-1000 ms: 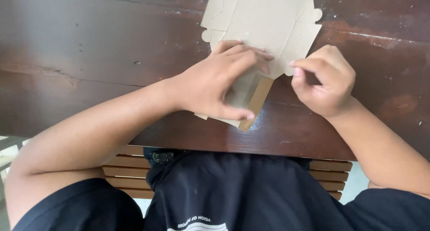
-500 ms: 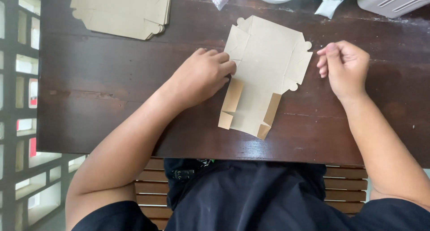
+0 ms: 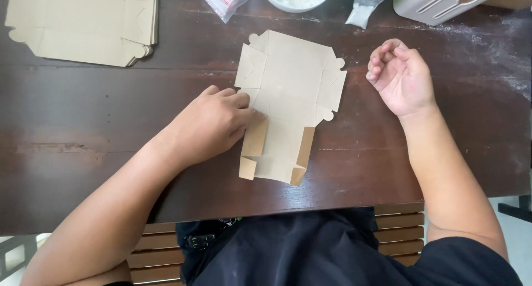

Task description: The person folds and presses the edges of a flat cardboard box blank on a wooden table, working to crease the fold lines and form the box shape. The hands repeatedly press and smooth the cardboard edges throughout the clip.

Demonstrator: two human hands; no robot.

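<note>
Your left hand (image 3: 213,125): palm down, fingers pointing right, fingertips pressed flat | your left forearm: runs diagonally up from the lower left | your right hand (image 3: 402,78): lifted, fingers loosely curled inward, holding nothing | your right forearm: angles up from the lower right

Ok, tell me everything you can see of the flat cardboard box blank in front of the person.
The box blank is one piece of plain brown cardboard, die-cut with creases, side flaps and small rounded tabs. It lies mostly flat on the dark wooden table, its long axis running away from the person. On the near section the two side walls are folded up, with small corner flaps at the end. The left hand presses its fingers on the left edge; the right hand is off it, curled.
</note>
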